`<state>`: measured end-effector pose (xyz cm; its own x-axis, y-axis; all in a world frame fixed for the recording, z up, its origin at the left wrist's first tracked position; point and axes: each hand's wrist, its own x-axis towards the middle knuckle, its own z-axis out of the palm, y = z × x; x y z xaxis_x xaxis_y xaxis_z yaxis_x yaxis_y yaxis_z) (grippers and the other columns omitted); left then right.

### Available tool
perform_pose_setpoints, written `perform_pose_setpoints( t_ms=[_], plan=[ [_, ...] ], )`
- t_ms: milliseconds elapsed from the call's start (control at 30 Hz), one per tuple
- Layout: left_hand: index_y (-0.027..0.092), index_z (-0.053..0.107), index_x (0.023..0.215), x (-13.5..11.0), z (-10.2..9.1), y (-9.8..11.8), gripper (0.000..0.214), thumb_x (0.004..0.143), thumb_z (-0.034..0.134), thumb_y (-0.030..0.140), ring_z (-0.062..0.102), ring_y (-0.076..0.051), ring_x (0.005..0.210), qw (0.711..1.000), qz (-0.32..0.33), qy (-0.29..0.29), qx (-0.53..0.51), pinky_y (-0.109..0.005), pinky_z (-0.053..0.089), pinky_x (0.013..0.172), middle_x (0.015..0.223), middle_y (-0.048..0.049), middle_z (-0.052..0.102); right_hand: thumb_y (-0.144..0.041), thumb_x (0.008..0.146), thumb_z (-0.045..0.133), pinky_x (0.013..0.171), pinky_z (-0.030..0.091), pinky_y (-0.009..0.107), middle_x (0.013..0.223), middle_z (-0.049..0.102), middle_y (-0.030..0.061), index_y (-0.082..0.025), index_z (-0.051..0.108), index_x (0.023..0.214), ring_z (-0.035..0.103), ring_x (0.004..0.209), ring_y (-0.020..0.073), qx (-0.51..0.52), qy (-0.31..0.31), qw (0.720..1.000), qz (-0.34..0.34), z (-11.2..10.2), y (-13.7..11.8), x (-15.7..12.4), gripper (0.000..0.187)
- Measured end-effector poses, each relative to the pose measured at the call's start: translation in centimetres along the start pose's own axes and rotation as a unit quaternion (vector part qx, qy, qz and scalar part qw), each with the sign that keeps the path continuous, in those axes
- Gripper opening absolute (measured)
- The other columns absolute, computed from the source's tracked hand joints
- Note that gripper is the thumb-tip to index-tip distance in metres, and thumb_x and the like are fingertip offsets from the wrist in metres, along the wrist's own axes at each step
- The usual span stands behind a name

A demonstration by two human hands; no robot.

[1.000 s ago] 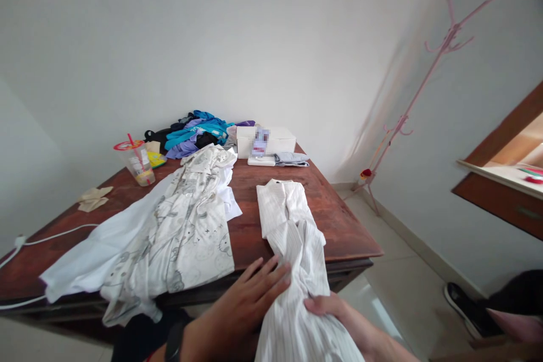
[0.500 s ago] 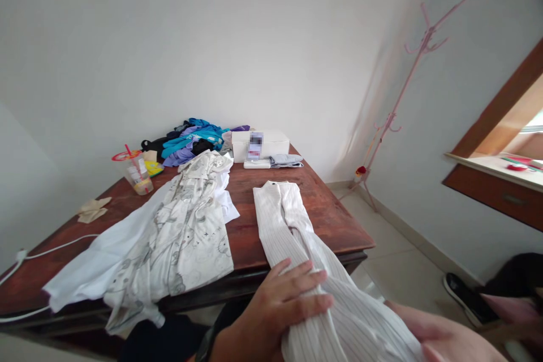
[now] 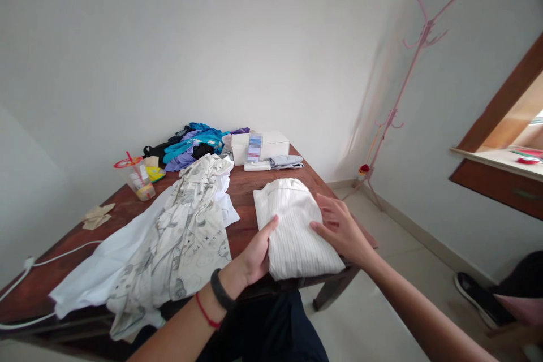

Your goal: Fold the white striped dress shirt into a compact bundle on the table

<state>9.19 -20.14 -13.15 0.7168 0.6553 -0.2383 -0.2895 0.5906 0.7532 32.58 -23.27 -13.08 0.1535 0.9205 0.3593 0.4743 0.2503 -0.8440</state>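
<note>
A white garment with thin grey stripes (image 3: 297,232) lies folded into a compact bundle at the table's front right, its lower end at the edge. My left hand (image 3: 257,254) holds its left side, thumb on top, the other fingers mostly hidden against the side. On the right side, my right hand (image 3: 339,226) has its thumb on the cloth and its fingers along the edge. Whether the garment is a shirt or trousers I cannot tell. Left of it, a white patterned garment (image 3: 190,243) is spread over a plain white one (image 3: 97,277), both reaching past the front edge.
On the dark red wooden table (image 3: 244,181) stand a plastic cup with a straw (image 3: 139,181), a heap of coloured clothes (image 3: 195,144), a white box (image 3: 275,144) with a phone (image 3: 254,148), and a folded grey cloth (image 3: 286,162). A pink coat rack (image 3: 403,90) stands right.
The near length of the striped garment has been folded away from me onto its far part. Both hands have moved forward and now sit at its two sides.
</note>
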Motion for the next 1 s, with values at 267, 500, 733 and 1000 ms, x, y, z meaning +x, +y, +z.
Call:
perform_pose_setpoints(
  t_ms=[267,500,733,1000],
  plan=[
    [0.003,0.055,0.137,0.9,-3.4,-1.9,0.059,0.097,0.053,0.047,0.067,-0.031,0.116,0.988,-0.091,0.054,-0.113,-0.043,0.045,0.107,0.122,-0.0197,0.071,-0.027,0.093,0.053,0.097,0.052,0.043,0.136,0.055,0.0125,-0.021,0.067,0.127,0.059,0.115,0.0248,-0.022,-0.17,0.985,-0.032,2.7,6.4,1.7,0.037],
    [0.001,0.058,0.132,0.5,-3.6,-2.4,0.055,0.098,0.053,0.045,0.07,-0.03,0.109,0.985,-0.122,0.066,-0.098,-0.041,0.046,0.106,0.118,-0.0203,0.072,-0.009,0.087,0.051,0.121,0.024,0.056,0.167,0.024,0.0032,-0.036,0.049,0.149,0.024,0.152,0.0322,-0.186,-0.276,0.928,-0.168,-0.6,5.4,-0.6,0.068],
    [0.002,0.059,0.131,1.1,-2.7,-2.3,0.052,0.098,0.056,0.042,0.069,-0.03,0.112,0.985,-0.136,0.036,-0.104,-0.04,0.046,0.106,0.117,-0.0209,0.072,-0.033,0.078,0.077,0.12,0.003,0.066,0.168,0.015,0.0074,-0.033,0.037,0.156,0.003,0.154,0.0401,-0.223,-0.3,0.911,-0.173,-1.1,5.4,-2.7,0.088],
    [0.011,0.053,0.137,-1.4,-2.9,-0.8,0.071,0.096,0.04,0.068,0.067,-0.032,0.113,0.993,-0.075,0.039,0.077,-0.047,0.051,0.099,0.128,-0.0192,0.066,-0.04,0.087,0.067,0.125,0.006,0.055,0.141,0.062,0.008,-0.026,0.068,0.127,0.039,0.146,0.0321,-0.089,-0.295,0.932,-0.192,0.2,5.9,-1.4,0.041]
  ],
)
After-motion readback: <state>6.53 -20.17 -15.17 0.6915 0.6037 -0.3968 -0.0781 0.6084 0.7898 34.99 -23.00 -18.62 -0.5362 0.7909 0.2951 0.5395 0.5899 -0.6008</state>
